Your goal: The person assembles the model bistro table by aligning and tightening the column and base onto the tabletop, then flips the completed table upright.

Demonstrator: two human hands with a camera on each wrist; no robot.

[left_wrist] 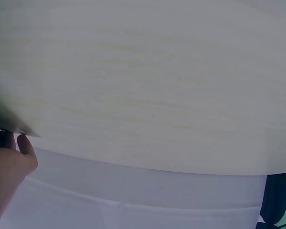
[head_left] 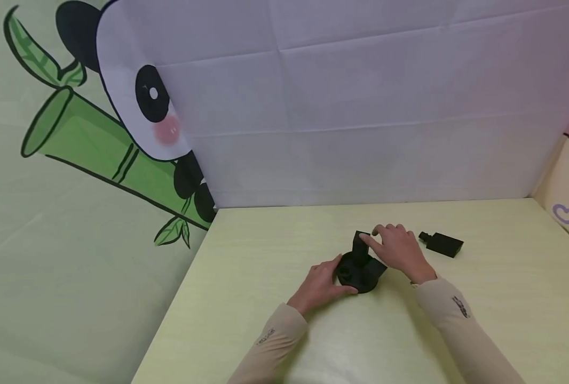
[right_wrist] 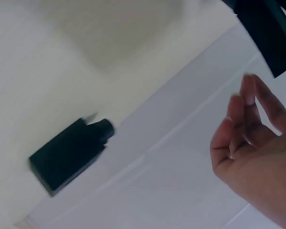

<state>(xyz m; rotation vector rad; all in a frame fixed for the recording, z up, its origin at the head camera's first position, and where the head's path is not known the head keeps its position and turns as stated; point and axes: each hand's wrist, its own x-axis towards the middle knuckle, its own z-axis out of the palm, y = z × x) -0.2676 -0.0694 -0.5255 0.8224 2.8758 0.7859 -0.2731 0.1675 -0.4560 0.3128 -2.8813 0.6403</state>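
Note:
A round black base point(head_left: 361, 282) lies on the table with a rectangular black block point(head_left: 360, 248) standing upright on it. A second black block point(head_left: 378, 268) sticks out at its right side, and a ring-shaped socket point(head_left: 345, 274) shows at its left. My left hand point(head_left: 320, 284) holds the base's left edge between thumb and fingers; in the left wrist view only part of this hand point(left_wrist: 9, 167) shows. My right hand point(head_left: 398, 248) is beside the upright block, its thumb against the upper part. In the right wrist view, the curved fingers point(right_wrist: 233, 114) stand apart from the block point(right_wrist: 267, 38).
A loose black block with a short stepped neck point(head_left: 443, 245) lies on the table to the right of my right hand. Behind the pale table point(head_left: 275, 240) rises a white cloth point(head_left: 361, 160). A panda-and-bamboo printed cloth point(head_left: 97, 144) hangs at the left.

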